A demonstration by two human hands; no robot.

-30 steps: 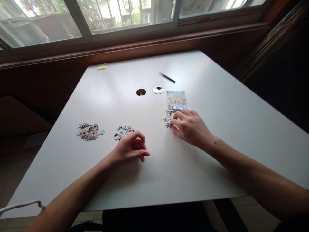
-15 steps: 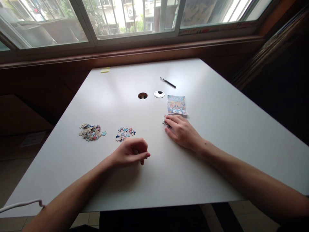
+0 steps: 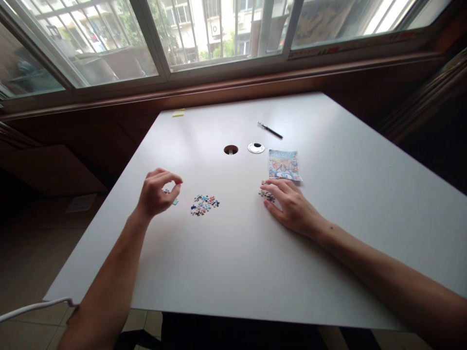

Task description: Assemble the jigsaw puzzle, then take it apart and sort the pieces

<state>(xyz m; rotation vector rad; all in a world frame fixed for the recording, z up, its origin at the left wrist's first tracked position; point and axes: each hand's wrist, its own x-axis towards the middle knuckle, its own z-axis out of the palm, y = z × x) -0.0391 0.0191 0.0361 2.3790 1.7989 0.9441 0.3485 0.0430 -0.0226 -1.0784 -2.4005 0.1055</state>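
Fingers of the left hand [image 3: 156, 193] curl into a narrow pinch, thumb and forefinger nearly meeting. Whether a piece sits between them cannot be told. The hand is over the left heap of puzzle pieces [image 3: 175, 201], hiding most of it. The right hand [image 3: 292, 208] lies flat and spread on the white tabletop [image 3: 233, 253], its fingertips touching a small cluster of pieces [image 3: 266, 195]. Between the hands lies a middle heap [image 3: 205, 204].

Just beyond the right hand is a colourful picture card [image 3: 283, 165]; the lettering across its top is too small to read. Left of the card are a round silver cap [image 3: 256, 148] and an open round hole [image 3: 230, 149]. Farther off lie a dark pen [image 3: 270, 130] and, near the far left corner, a yellow sticky note [image 3: 178, 113].
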